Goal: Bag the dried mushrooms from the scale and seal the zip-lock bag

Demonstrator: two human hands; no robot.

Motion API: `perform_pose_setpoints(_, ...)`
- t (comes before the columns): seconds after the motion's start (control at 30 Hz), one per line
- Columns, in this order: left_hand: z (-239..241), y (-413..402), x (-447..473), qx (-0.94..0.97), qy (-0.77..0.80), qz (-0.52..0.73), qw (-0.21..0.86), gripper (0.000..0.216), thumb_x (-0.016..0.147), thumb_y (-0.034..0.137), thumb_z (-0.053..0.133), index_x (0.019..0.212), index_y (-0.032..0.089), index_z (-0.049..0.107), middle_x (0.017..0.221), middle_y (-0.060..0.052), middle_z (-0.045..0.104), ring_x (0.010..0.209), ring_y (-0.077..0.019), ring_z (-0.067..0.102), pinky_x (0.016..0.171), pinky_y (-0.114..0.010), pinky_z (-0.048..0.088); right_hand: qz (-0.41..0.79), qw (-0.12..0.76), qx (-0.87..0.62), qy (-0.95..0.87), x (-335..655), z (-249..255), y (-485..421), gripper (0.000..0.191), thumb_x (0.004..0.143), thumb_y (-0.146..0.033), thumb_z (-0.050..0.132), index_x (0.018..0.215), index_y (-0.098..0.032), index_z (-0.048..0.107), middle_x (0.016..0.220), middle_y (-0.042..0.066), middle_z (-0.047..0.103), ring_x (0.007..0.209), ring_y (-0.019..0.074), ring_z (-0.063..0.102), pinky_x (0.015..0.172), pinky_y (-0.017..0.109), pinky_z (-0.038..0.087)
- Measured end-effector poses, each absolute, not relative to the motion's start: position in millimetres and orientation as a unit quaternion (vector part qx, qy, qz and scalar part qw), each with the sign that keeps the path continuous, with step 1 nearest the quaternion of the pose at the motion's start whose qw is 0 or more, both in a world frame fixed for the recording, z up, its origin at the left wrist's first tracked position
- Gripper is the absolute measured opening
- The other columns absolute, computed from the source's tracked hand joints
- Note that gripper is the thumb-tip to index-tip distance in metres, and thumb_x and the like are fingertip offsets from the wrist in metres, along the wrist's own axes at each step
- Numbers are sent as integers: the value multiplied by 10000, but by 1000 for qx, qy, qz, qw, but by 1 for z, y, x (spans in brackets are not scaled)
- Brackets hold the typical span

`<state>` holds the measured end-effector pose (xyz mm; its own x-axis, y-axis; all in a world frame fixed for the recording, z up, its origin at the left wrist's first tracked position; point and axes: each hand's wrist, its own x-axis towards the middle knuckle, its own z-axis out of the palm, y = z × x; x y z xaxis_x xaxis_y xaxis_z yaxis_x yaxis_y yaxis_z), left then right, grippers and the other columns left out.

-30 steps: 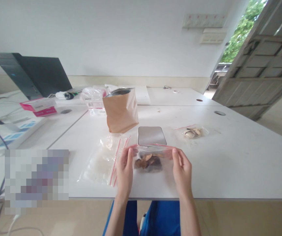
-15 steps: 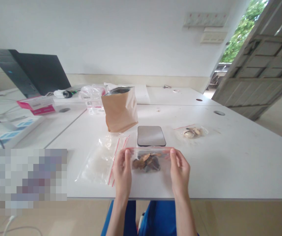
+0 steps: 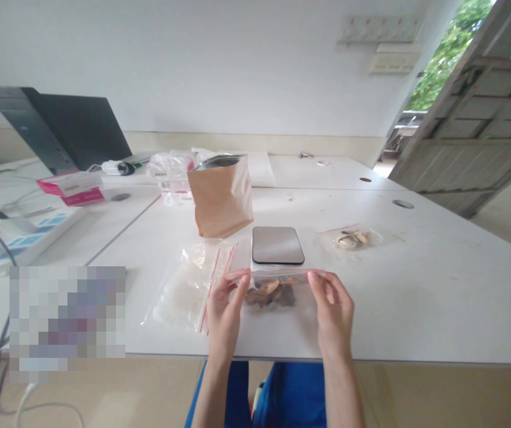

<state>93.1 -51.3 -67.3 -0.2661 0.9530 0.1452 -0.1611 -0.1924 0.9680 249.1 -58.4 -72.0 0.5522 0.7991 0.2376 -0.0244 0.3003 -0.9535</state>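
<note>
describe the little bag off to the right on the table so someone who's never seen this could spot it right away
On the white table, find the dark flat scale in front of the brown paper bag. Just right of the scale lies a small clear zip bag, apart from both hands. Its pale contents set it apart from the held bag of dark pieces and the empty bags on the left.

I see one small clear zip bag (image 3: 277, 291) with a red strip along its mouth, lying near the front edge of the white table, its mouth turned away from me. Inside sits a loose clump of brown and dark dried pieces (image 3: 270, 293), gathered toward the upper middle of the bag. The lower part of the bag looks flat and see-through. Its two top corners are pinched, and the mouth edge is lifted slightly off the tabletop.
</note>
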Motion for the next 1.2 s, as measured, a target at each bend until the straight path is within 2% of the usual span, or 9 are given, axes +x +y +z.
perform_pose_setpoints(0.1, -62, -54, 94, 412, 469, 647, 438, 248, 704, 379, 690, 818, 159, 693, 894, -65, 695, 897, -180, 611, 785, -261, 451, 288, 729, -524, -334, 249, -70, -59, 234, 685, -383, 712, 764, -178, 629, 747, 8, 648, 771, 166, 576, 744, 285, 423)
perform_pose_setpoints(0.23, -57, -55, 96, 384, 460, 662, 451, 252, 701, 389, 687, 772, 148, 669, 777, -33, 677, 774, -139, 600, 726, -232, 451, 318, 704, -514, -372, 247, -64, -62, 226, 712, -399, 685, 734, -187, 611, 718, -10, 637, 765, 160, 575, 744, 270, 413)
perform_pose_setpoints(0.4, -60, -54, 101, 390, 399, 667, 494, 238, 774, 384, 616, 875, 169, 633, 910, -32, 662, 899, -144, 586, 797, -226, 437, 361, 680, -490, -409, 243, -61, -62, 239, 796, -433, 582, 797, -197, 619, 820, 11, 656, 838, 178, 583, 780, 281, 419)
perform_pose_setpoints(0.5, -63, -53, 104, 388, 382, 663, 514, 268, 757, 384, 634, 935, 184, 634, 956, -39, 668, 954, -163, 588, 834, -248, 437, 380, 673, -482, -412, 240, -62, -61, 253, 770, -429, 611, 858, -194, 637, 882, 36, 676, 885, 201, 597, 807, 307, 435)
perform_pose_setpoints(0.6, -66, -51, 104, 389, 411, 656, 499, 263, 736, 383, 659, 890, 170, 660, 924, -47, 682, 926, -168, 601, 822, -252, 443, 394, 662, -493, -404, 239, -61, -60, 287, 741, -421, 646, 906, -186, 655, 866, 51, 696, 858, 211, 616, 782, 319, 454)
perform_pose_setpoints(0.77, -67, -51, 103, 397, 455, 641, 474, 258, 742, 407, 648, 806, 159, 679, 787, -37, 687, 797, -159, 608, 739, -252, 452, 375, 665, -495, -415, 240, -62, -61, 226, 726, -402, 662, 765, -180, 681, 783, 46, 702, 799, 202, 625, 774, 324, 456)
perform_pose_setpoints(0.97, -67, -55, 104, 378, 496, 650, 434, 276, 687, 429, 692, 755, 162, 673, 782, -30, 679, 811, -161, 600, 762, -253, 440, 310, 697, -528, -373, 241, -66, -60, 209, 677, -386, 696, 684, -181, 660, 678, 15, 671, 723, 178, 605, 749, 311, 451)
perform_pose_setpoints(1.13, -68, -55, 100, 366, 486, 641, 468, 265, 705, 428, 674, 751, 167, 660, 765, -15, 672, 771, -136, 599, 678, -211, 445, 364, 671, -494, -415, 244, -63, -62, 204, 701, -396, 676, 691, -193, 662, 685, 6, 668, 715, 167, 602, 713, 286, 452)
perform_pose_setpoints(1.2, -67, -55, 99, 363, 460, 639, 499, 245, 714, 408, 670, 770, 169, 667, 806, -17, 681, 814, -137, 609, 704, -204, 455, 394, 658, -477, -430, 246, -61, -64, 215, 712, -414, 666, 709, -199, 669, 716, 10, 680, 737, 170, 613, 726, 287, 457)
